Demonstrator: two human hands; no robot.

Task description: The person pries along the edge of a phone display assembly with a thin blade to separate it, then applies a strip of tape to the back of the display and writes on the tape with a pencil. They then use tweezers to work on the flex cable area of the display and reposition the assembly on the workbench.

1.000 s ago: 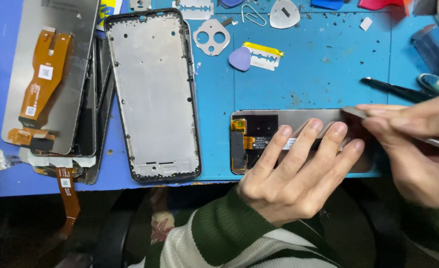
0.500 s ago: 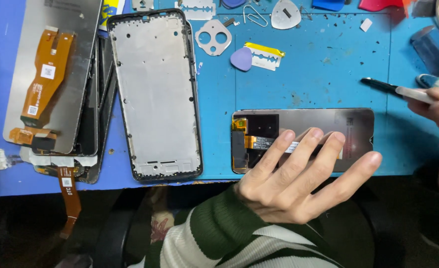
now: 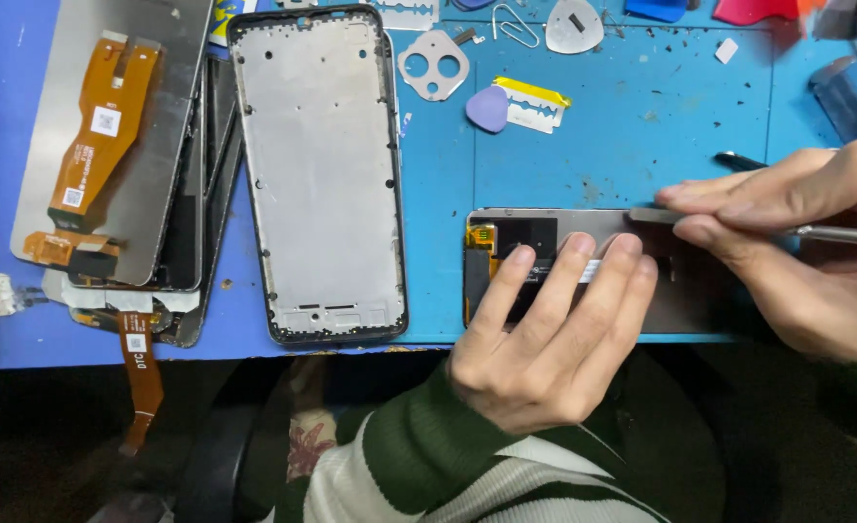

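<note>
A phone screen panel [image 3: 632,266] lies face down on the blue mat [image 3: 641,145] near the table's front edge, with an orange flex piece at its left end. My left hand [image 3: 545,334] rests on it, fingers spread flat across the panel's back. My right hand [image 3: 796,247] holds a thin metal tool [image 3: 719,221] in a pinch; its flat tip lies on the panel's upper edge.
An empty grey phone frame [image 3: 317,174] lies left of the panel. Further left is a stack of screen panels [image 3: 118,145] with orange flex cables. Razor blades, a purple pick [image 3: 488,108], a camera bezel [image 3: 432,64] and a paper clip lie at the back.
My right hand went out to the right edge by the black tools, then came back holding the metal tool over the panel's upper edge. My left hand stayed on the panel.
</note>
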